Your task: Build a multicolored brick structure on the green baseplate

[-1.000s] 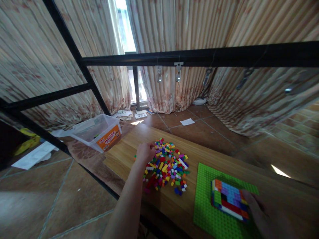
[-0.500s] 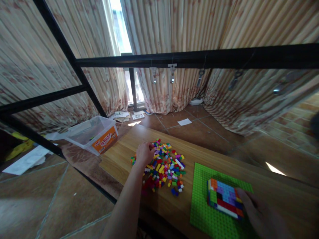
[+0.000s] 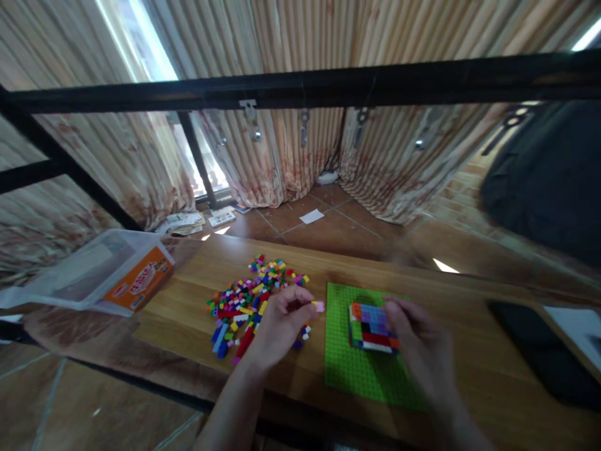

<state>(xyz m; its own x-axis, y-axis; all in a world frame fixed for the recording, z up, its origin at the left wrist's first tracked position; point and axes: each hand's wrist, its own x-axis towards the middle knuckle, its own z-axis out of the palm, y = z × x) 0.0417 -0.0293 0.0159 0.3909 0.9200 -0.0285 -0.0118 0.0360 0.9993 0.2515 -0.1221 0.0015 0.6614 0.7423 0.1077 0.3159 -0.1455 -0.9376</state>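
My left hand (image 3: 284,322) is closed in a pinch on a small pale purple toy brick (image 3: 320,306), just left of the green baseplate (image 3: 340,363). Behind and beside that hand spreads a pile of loose toy bricks (image 3: 239,291) in many colours. My right hand (image 3: 420,335) grips the right edge of a flat multicoloured brick block (image 3: 373,322), which is over the baseplate. Blue, orange, red, white and black pieces show on the block's top. Whether the block touches the baseplate, I cannot tell.
A clear plastic bin (image 3: 89,269) with an orange label stands left of the wooden table (image 3: 188,313). At the right lie a dark flat object (image 3: 539,351) and white paper (image 3: 577,329). A black metal bar (image 3: 282,91) with hanging clips crosses above, before striped curtains (image 3: 375,169).
My left hand has moved right, out of the brick pile, and now shows a small brick at its fingertips. My right hand still holds the block. The view has turned right.
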